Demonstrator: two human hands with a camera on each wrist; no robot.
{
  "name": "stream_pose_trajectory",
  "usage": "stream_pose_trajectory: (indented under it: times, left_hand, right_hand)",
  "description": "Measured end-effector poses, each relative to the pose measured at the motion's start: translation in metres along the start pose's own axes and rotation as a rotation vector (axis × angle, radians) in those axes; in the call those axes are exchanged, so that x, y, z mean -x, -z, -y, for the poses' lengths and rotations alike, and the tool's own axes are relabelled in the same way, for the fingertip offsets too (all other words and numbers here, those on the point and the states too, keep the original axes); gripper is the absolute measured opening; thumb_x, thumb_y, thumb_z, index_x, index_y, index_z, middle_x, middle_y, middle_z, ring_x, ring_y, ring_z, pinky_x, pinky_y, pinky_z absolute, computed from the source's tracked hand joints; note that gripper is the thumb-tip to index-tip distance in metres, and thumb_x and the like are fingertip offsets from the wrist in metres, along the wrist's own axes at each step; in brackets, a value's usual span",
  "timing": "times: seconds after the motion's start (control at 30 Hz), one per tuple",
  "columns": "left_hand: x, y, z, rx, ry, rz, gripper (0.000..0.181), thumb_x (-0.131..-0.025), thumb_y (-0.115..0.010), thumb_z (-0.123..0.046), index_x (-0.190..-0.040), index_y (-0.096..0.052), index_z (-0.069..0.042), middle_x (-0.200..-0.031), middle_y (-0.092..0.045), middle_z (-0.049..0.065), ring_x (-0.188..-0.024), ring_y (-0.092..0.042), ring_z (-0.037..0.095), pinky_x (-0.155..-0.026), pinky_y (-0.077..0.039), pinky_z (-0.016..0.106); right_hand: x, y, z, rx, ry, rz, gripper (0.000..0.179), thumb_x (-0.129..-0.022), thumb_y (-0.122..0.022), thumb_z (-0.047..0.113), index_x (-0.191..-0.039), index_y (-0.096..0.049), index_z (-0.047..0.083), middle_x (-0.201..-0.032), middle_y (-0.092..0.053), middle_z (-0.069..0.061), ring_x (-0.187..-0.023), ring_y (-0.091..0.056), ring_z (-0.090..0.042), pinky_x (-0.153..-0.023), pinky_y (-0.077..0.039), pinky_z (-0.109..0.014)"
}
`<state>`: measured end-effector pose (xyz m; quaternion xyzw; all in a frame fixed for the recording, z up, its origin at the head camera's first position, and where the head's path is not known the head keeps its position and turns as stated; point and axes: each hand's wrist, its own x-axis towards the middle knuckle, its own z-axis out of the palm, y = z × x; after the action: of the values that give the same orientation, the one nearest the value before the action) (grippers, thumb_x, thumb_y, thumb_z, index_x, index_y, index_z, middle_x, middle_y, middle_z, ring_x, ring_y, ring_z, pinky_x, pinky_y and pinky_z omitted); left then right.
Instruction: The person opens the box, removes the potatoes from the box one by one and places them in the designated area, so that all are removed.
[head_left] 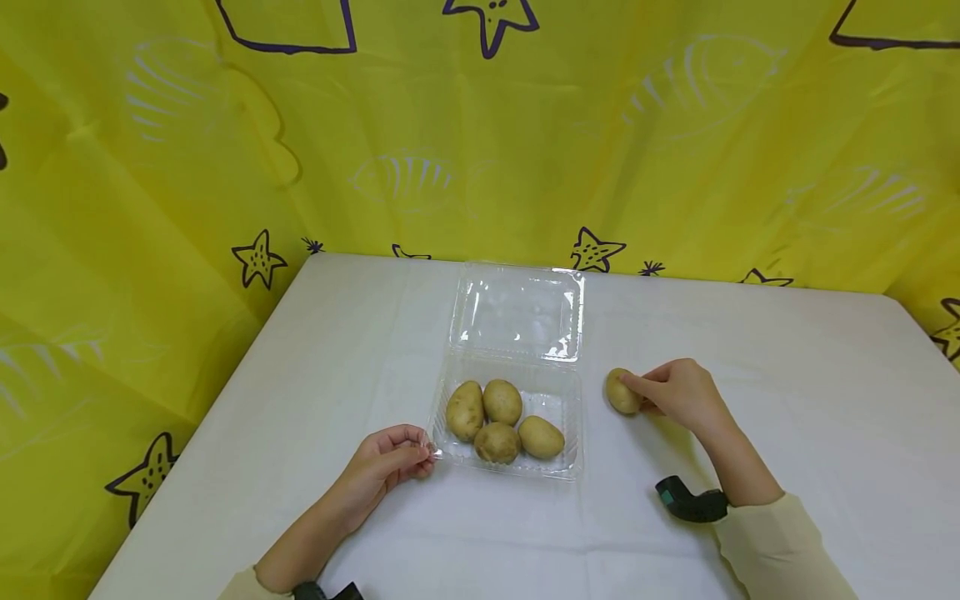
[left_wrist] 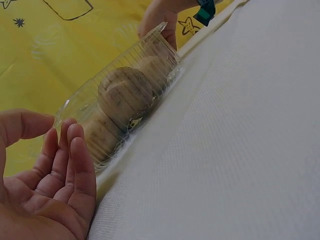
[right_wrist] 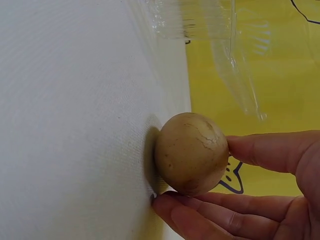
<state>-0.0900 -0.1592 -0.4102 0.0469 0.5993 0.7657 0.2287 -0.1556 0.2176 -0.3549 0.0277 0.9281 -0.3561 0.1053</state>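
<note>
A clear plastic clamshell box [head_left: 573, 467] stands on the table with its lid [head_left: 517, 315] folded back. Inside the base lie several potatoes [head_left: 497, 442]. My left hand [head_left: 390, 462] pinches the box's front left corner between thumb and fingers; the left wrist view shows the hand [left_wrist: 55, 185] at the rim. To the right of the box, my right hand [head_left: 678, 396] holds a single potato [head_left: 622, 392] between thumb and fingers. In the right wrist view that potato [right_wrist: 191, 154] is at or just above the tabletop; I cannot tell whether it touches.
A white cloth covers the table [head_left: 360, 333]. Behind and to the left hangs a yellow curtain [head_left: 525, 125] with stars and fish drawn on it. A black wrist device [head_left: 690, 500] sits on the right forearm.
</note>
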Motion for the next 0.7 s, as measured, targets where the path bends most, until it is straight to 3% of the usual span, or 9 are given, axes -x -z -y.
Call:
stream_pose_trajectory:
  times: [0.33,0.57,0.7]
  left_hand:
    - [0.0005,0.0009,0.0006,0.002,-0.018,0.019,0.005,-0.09,-0.054,-0.007,-0.092,-0.055,-0.003,-0.088,-0.06,0.006,-0.082,-0.059,0.013,-0.077,-0.05,0.026]
    - [0.0006,0.0016,0.0004,0.001,-0.022,0.023,0.005,-0.09,-0.053,-0.006,-0.093,-0.055,-0.002,-0.089,-0.06,0.007,-0.082,-0.059,0.013,-0.077,-0.049,0.026]
    - [0.0005,0.0011,0.0004,-0.002,-0.03,0.027,0.006,-0.09,-0.053,-0.006,-0.093,-0.055,-0.001,-0.089,-0.06,0.007,-0.082,-0.059,0.013,-0.077,-0.049,0.026]
  right_hand:
    - [0.0006,0.0006,0.0019,0.06,0.021,-0.047,0.048,-0.084,-0.062,0.043,-0.089,-0.071,-0.004,-0.075,-0.065,-0.007,-0.074,-0.054,-0.022,-0.058,-0.042,-0.029]
    - [0.0026,0.0013,0.0038,0.076,0.051,-0.065,0.059,-0.086,-0.06,0.042,-0.108,-0.06,-0.012,-0.1,-0.063,-0.025,-0.098,-0.055,-0.04,-0.076,-0.047,-0.044]
    - [0.0042,0.0013,0.006,0.081,0.061,-0.056,0.063,-0.087,-0.059,0.041,-0.117,-0.053,-0.014,-0.108,-0.059,-0.028,-0.104,-0.052,-0.042,-0.082,-0.044,-0.049]
